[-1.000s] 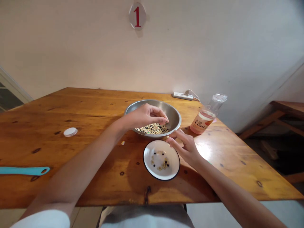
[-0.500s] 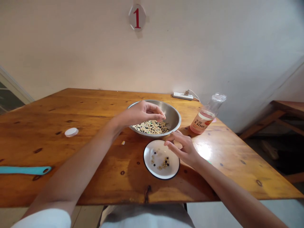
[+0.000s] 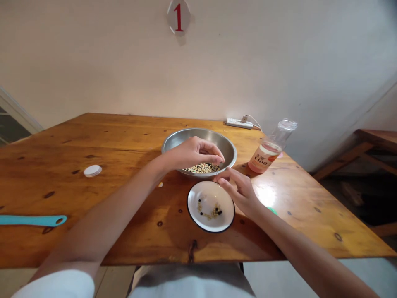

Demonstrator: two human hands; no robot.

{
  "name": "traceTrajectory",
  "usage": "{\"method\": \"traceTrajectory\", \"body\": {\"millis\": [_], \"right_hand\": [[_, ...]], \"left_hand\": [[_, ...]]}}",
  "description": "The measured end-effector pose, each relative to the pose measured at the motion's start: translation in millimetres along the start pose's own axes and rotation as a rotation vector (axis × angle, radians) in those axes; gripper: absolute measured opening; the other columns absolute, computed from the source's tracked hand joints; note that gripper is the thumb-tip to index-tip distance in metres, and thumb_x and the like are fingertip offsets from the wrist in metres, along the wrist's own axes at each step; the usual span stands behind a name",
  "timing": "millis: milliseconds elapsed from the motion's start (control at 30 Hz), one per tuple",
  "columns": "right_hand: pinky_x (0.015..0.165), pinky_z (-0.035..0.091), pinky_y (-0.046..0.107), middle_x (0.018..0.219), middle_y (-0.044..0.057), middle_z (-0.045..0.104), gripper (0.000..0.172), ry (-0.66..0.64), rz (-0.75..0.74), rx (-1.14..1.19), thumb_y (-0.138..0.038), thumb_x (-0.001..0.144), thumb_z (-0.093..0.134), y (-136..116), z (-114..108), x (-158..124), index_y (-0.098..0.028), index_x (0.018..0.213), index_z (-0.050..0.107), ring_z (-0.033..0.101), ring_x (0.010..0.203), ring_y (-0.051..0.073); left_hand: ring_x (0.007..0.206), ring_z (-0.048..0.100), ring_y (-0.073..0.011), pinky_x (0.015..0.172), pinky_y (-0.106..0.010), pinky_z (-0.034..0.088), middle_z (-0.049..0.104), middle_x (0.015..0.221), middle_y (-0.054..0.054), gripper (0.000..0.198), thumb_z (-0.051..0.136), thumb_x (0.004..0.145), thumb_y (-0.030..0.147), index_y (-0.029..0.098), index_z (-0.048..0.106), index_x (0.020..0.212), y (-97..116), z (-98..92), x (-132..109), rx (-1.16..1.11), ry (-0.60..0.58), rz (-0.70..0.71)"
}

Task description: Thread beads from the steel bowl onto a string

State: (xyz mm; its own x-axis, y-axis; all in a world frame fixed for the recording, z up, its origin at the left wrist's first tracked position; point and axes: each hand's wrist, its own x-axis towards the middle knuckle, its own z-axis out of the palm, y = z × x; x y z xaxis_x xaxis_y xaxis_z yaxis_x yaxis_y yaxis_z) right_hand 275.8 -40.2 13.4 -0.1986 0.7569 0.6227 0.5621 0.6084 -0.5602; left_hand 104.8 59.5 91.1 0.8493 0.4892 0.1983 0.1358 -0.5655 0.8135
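Pale and black beans, one shallow heap point(image 3: 203, 168), low in one steel bowl point(image 3: 198, 138), and a thin scatter of the same mix, roughly a dozen or two and too small for an exact count, across the middle of one small white plate point(image 3: 214, 191) with a dark rim. Plate just in front of the bowl, the two close but apart, both flat on one wooden table point(image 3: 124, 136).

Left hand point(image 3: 195, 153) above the bowl, its fingers point(image 3: 215, 156) bunched and pinched together over the heap; any bean between the tips too small to tell. Right hand point(image 3: 238, 192) beside the plate, just past its rim, with fingers point(image 3: 225, 177) loosely curved and slightly spread, tips close to the bowl's near edge; contact impossible to tell.

Farther out, one bottle point(image 3: 268, 155) of pink liquid, upright, right of the bowl. One tiny green scrap point(image 3: 272, 210) near the right hand. One round white lid point(image 3: 92, 171) lying left of the bowl. One long teal handle point(image 3: 31, 220) at the left table edge. One power strip point(image 3: 238, 123) against the wall behind. One round sign point(image 3: 178, 15) with a red 1, high on that wall.
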Motion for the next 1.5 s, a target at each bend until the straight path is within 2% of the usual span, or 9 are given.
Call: {"method": "traceTrajectory", "body": {"millis": [167,400,567,667,800,900,1000,1167,1500], "right_hand": [[0.063,0.043,0.025,0.071,0.003,0.062,0.020,0.017,-0.016,-0.013,-0.028,0.092,0.048,-0.9,0.5,-0.1,-0.018,0.077,0.057,0.057,0.067,0.014],[0.054,0.039,0.024,0.063,0.000,0.055,0.019,0.050,-0.012,0.000,-0.025,0.090,0.049,-3.0,-2.5,0.7,-0.019,0.071,0.052,0.050,0.056,0.012],[0.054,0.038,0.024,0.061,0.000,0.053,0.021,0.065,-0.045,0.049,-0.024,0.089,0.049,-4.1,-3.6,-0.1,-0.019,0.069,0.050,0.049,0.056,0.012],[0.053,0.037,0.023,0.061,-0.001,0.051,0.021,0.090,-0.018,0.097,-0.024,0.089,0.049,-2.5,-3.7,-2.5,-0.019,0.068,0.049,0.047,0.054,0.012],[0.052,0.035,0.023,0.060,-0.002,0.050,0.023,0.081,0.011,0.144,-0.025,0.090,0.048,-1.2,-4.0,-4.5,-0.019,0.068,0.049,0.045,0.053,0.011],[0.052,0.035,0.023,0.060,-0.001,0.050,0.026,0.017,0.049,0.201,-0.029,0.091,0.048,-1.7,-4.3,-4.1,-0.018,0.067,0.050,0.045,0.054,0.010],[0.051,0.034,0.023,0.061,-0.001,0.050,0.030,-0.042,0.125,0.295,-0.033,0.091,0.049,-1.5,-4.0,-4.1,-0.018,0.066,0.050,0.044,0.055,0.010],[0.050,0.033,0.022,0.062,-0.001,0.049,0.030,-0.071,0.229,0.443,-0.037,0.090,0.051,2.4,-2.0,-5.6,-0.018,0.067,0.051,0.041,0.054,0.010],[0.048,0.033,0.021,0.058,-0.003,0.046,0.030,-0.065,0.282,0.483,-0.038,0.088,0.053,2.9,-1.3,-4.8,-0.018,0.067,0.051,0.039,0.051,0.009]], "left_hand": [[0.089,0.064,-0.0170,0.080,-0.028,0.048,0.072,0.089,-0.004,0.027,0.064,0.077,0.040,0.016,0.071,0.088,-2.4,2.3,1.3,0.015,-0.004,0.019],[0.082,0.065,-0.0142,0.074,-0.025,0.049,0.072,0.084,-0.003,0.024,0.069,0.073,0.037,0.017,0.072,0.086,-2.4,2.7,1.1,-0.010,0.029,0.027],[0.077,0.065,-0.0136,0.070,-0.024,0.049,0.072,0.080,-0.002,0.023,0.073,0.069,0.035,0.016,0.072,0.081,-1.3,4.3,0.9,-0.039,0.079,0.025],[0.073,0.064,-0.0131,0.066,-0.023,0.047,0.072,0.076,-0.002,0.021,0.074,0.069,0.035,0.016,0.072,0.077,0.2,4.7,0.6,0.094,0.166,0.065],[0.066,0.062,-0.0109,0.062,-0.021,0.041,0.071,0.071,0.000,0.016,0.074,0.071,0.032,0.016,0.070,0.071,-0.1,5.2,0.6,0.431,0.285,0.205],[0.067,0.060,-0.0109,0.064,-0.022,0.040,0.071,0.072,0.000,0.016,0.071,0.075,0.032,0.017,0.069,0.072,-2.0,7.0,0.7,0.579,0.290,0.313],[0.071,0.059,-0.0125,0.067,-0.023,0.040,0.070,0.076,-0.001,0.017,0.068,0.078,0.033,0.016,0.067,0.074,-3.5,9.4,0.2,0.672,0.285,0.359],[0.073,0.058,-0.0137,0.067,-0.024,0.040,0.068,0.077,-0.002,0.016,0.066,0.080,0.032,0.016,0.065,0.076,-6.0,11.0,-0.1,0.735,0.274,0.419],[0.073,0.058,-0.0134,0.066,-0.024,0.040,0.067,0.077,-0.001,0.014,0.065,0.081,0.029,0.016,0.064,0.077,-9.5,12.7,2.0,0.706,0.244,0.456]]}}
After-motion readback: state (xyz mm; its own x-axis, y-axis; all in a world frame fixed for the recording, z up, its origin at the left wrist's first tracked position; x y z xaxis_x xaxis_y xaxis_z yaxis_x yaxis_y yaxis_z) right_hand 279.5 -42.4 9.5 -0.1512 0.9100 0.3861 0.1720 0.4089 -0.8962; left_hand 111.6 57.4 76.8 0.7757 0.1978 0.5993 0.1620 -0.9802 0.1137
